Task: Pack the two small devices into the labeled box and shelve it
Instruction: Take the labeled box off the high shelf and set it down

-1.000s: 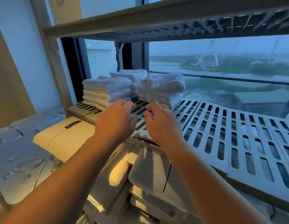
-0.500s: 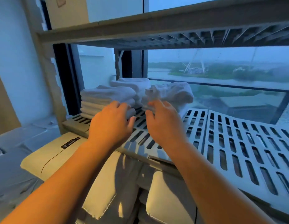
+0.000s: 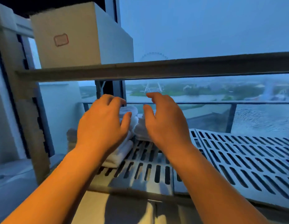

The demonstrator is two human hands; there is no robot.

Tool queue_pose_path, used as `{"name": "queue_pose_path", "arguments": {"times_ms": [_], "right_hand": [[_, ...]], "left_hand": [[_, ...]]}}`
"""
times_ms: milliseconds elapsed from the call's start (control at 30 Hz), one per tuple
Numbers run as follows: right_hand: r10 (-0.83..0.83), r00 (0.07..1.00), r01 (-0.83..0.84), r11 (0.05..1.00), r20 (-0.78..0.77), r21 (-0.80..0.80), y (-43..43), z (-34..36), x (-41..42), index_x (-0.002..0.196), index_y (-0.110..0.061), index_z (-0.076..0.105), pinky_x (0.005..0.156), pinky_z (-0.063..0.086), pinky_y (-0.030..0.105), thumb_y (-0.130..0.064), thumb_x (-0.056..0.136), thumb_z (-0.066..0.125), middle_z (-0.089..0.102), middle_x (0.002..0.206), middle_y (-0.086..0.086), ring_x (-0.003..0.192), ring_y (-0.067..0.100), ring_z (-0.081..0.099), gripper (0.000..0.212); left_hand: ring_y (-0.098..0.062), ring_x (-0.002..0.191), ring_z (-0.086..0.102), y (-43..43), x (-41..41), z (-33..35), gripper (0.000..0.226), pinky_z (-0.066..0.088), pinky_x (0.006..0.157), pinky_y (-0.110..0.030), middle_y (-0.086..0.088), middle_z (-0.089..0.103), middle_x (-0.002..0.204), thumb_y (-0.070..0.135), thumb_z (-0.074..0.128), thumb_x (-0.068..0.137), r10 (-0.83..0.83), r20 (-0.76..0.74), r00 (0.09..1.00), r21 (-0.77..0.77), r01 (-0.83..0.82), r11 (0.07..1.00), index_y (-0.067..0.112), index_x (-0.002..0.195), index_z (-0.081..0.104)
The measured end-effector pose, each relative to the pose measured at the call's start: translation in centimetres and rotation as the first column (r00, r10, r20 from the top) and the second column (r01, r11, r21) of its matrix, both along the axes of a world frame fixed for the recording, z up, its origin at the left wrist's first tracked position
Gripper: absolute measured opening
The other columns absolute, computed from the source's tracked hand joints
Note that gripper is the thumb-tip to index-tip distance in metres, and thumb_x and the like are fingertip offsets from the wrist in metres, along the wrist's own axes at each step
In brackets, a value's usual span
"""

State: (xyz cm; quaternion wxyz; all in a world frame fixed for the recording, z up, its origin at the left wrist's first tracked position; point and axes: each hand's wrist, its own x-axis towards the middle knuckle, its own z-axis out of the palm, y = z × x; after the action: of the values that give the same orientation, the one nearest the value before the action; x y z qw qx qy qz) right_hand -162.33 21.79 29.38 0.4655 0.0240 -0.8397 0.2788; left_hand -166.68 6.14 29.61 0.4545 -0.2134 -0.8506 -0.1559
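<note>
Judging by its plain cardboard walls, the box (image 3: 72,38) should be light and fairly stiff, though its corners could crush. It is best taken with a palm flat against each side wall, low down. It sits on the upper shelf (image 3: 156,67), above the left hand (image 3: 101,126) and off to that hand's left, with its red-edged label (image 3: 61,39) facing out. The two devices are not in view. The left hand and the right hand (image 3: 166,125) hover side by side, fingers loosely curled and spread, holding nothing. Folded towels (image 3: 119,155) lie just beyond and beneath them on the slotted shelf (image 3: 237,159).
</note>
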Motion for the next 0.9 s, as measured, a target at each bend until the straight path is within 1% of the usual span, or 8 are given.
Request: {"name": "queue_pose_path", "arguments": {"times_ms": [133, 267, 433, 533, 700, 833, 900], "right_hand": [[0.009, 0.999, -0.008, 1.000, -0.038, 0.029, -1.7, 1.0, -1.1, 0.139, -0.024, 0.055, 0.094, 0.049, 0.039, -0.034, 0.101, 0.051, 0.061, 0.131, 0.002, 0.122, 0.021, 0.056, 0.040], [0.080, 0.996, -0.079, 0.996, -0.047, 0.037, -3.1, 1.5, -2.4, 0.141, -0.023, 0.053, 0.096, 0.049, 0.040, -0.035, 0.101, 0.051, 0.061, 0.133, 0.002, 0.123, 0.021, 0.055, 0.042], [0.099, 0.990, -0.095, 0.995, -0.100, 0.041, -5.5, 2.1, -3.7, 0.138, -0.023, 0.056, 0.092, 0.050, 0.040, -0.034, 0.101, 0.052, 0.061, 0.129, 0.001, 0.114, 0.021, 0.058, 0.039], [0.110, 0.979, -0.106, 0.994, -0.172, 0.034, -7.5, 2.8, -4.4, 0.132, -0.022, 0.059, 0.085, 0.049, 0.033, -0.031, 0.100, 0.053, 0.063, 0.121, 0.000, 0.112, 0.019, 0.058, 0.034], [0.044, 0.980, -0.038, 0.999, -0.193, 0.036, -10.6, 4.3, -6.4, 0.132, -0.021, 0.060, 0.084, 0.047, 0.030, -0.031, 0.100, 0.054, 0.063, 0.119, 0.001, 0.111, 0.017, 0.058, 0.034], [-0.022, 0.957, 0.026, 1.000, -0.289, 0.010, -13.0, 4.8, -7.5, 0.123, -0.019, 0.063, 0.075, 0.041, 0.022, -0.028, 0.098, 0.055, 0.064, 0.110, -0.002, 0.102, 0.014, 0.059, 0.028], [-0.047, 0.936, 0.045, 0.999, -0.350, -0.014, -13.9, 5.3, -7.7, 0.119, -0.020, 0.065, 0.072, 0.042, 0.020, -0.029, 0.096, 0.054, 0.063, 0.105, -0.002, 0.097, 0.013, 0.059, 0.026]], "left_hand": [[-0.024, 0.114, 0.055, -1.5, -1.4, 0.6, 0.040, 0.043, 0.072, -0.036, 0.000, 0.056, 0.129, 0.047, 0.051, 0.093, 0.029, -0.010, 1.000, 0.035, -0.029, 0.999, 0.026, 0.127, 0.058], [-0.023, 0.117, 0.053, -3.0, -2.4, 0.4, 0.042, 0.044, 0.072, -0.035, 0.000, 0.053, 0.132, 0.048, 0.051, 0.094, 0.085, 0.005, 0.996, 0.048, -0.085, 0.995, 0.027, 0.131, 0.055], [-0.022, 0.119, 0.051, -4.9, -3.4, 0.6, 0.045, 0.046, 0.075, -0.036, 0.000, 0.051, 0.135, 0.047, 0.053, 0.092, 0.086, 0.014, 0.996, 0.062, -0.087, 0.994, 0.028, 0.133, 0.053], [-0.022, 0.121, 0.050, -6.4, -4.3, 1.0, 0.048, 0.048, 0.077, -0.037, 0.000, 0.049, 0.137, 0.047, 0.055, 0.093, 0.065, -0.023, 0.998, 0.083, -0.063, 0.995, 0.026, 0.136, 0.052], [-0.026, 0.120, 0.048, -9.7, -6.7, 2.3, 0.047, 0.046, 0.074, -0.040, -0.001, 0.050, 0.135, 0.045, 0.055, 0.092, 0.016, -0.066, 0.998, 0.093, -0.010, 0.996, 0.023, 0.134, 0.053], [-0.025, 0.126, 0.043, -12.2, -8.7, 3.4, 0.049, 0.048, 0.080, -0.042, -0.002, 0.047, 0.138, 0.045, 0.054, 0.091, -0.054, -0.109, 0.993, 0.073, 0.062, 0.995, 0.024, 0.136, 0.051], [-0.025, 0.127, 0.044, -13.1, -9.6, 3.9, 0.048, 0.048, 0.084, -0.042, -0.002, 0.048, 0.139, 0.044, 0.054, 0.091, -0.104, -0.133, 0.986, 0.094, 0.117, 0.989, 0.024, 0.135, 0.052]]}}
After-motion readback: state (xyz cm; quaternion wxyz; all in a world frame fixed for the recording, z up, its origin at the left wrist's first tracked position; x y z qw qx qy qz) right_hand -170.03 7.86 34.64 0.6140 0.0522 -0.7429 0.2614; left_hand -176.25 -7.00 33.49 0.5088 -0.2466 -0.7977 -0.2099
